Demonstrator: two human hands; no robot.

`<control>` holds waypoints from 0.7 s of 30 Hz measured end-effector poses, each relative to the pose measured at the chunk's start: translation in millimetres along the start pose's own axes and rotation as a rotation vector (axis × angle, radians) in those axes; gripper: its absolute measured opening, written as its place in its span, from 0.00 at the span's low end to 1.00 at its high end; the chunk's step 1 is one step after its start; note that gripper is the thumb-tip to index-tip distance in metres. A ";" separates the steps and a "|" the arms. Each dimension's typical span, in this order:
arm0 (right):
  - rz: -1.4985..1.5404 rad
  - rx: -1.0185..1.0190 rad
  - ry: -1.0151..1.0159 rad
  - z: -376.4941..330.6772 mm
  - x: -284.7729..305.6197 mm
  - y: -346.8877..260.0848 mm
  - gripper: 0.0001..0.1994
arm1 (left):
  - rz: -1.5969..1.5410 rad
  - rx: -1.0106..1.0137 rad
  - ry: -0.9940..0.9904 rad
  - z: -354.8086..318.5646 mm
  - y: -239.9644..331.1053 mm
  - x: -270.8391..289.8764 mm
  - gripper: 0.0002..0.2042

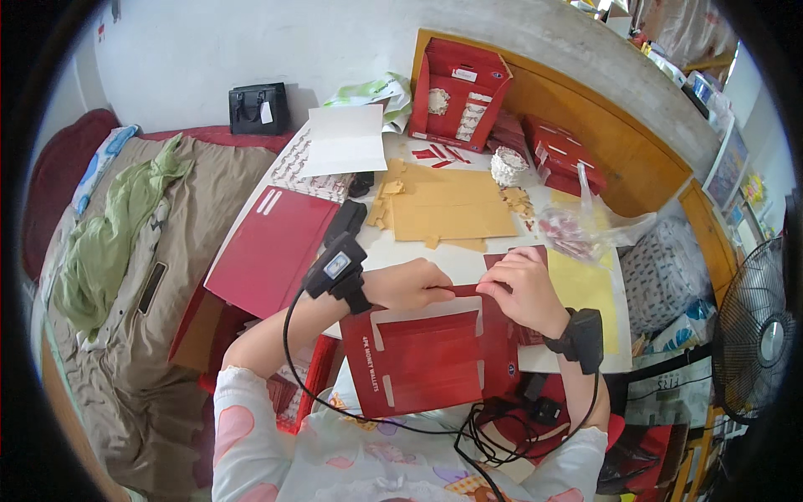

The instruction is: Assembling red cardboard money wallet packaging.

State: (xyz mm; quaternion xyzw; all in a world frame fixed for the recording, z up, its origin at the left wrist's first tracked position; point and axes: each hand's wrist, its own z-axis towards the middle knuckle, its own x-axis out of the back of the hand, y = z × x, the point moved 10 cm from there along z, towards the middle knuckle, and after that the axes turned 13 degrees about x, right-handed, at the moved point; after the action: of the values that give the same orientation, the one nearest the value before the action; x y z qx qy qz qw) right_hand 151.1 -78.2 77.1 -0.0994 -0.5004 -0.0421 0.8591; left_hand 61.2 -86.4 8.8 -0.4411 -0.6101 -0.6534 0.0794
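A red printed cardboard piece (435, 356) with pale slots near its corners leans against the table's front edge, close to my body. My left hand (416, 284) is closed in a pinch at its upper edge. My right hand (525, 289) is also closed, its fingertips bent together at the same edge, a little to the right. Whatever small part lies between the fingertips is hidden. Under and beside my right hand are more red card pieces (531, 335). Just beyond my hands lies a tan cardboard sheet (456, 205) with small torn tan scraps around it.
A flat red panel (272, 248) lies on the table's left, near a white sheet (345, 138). At the back stand a red box (460, 92) and a white roll (508, 167). A clear plastic bag (585, 226) lies right. Black cables (502, 435) cross my lap; a fan (757, 335) stands right.
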 end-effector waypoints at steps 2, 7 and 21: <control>0.079 -0.042 -0.080 -1.2 -9.2 5.2 0.04 | -0.154 -0.068 -0.042 1.3 -1.2 -2.7 0.15; 0.247 -0.136 -0.204 -11.6 -29.1 14.4 0.03 | -0.112 0.072 -0.310 10.5 -14.1 -25.3 0.17; 0.371 -0.107 -0.124 -24.0 -24.0 18.6 0.07 | 0.038 -0.088 -0.282 -7.4 -19.9 -22.9 0.19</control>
State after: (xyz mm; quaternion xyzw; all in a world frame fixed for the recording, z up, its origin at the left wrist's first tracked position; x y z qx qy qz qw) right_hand 162.8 -65.8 42.3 -0.2378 -0.5223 0.0968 0.8132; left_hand 58.6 -98.0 -20.1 -0.5431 -0.5775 -0.6094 -0.0139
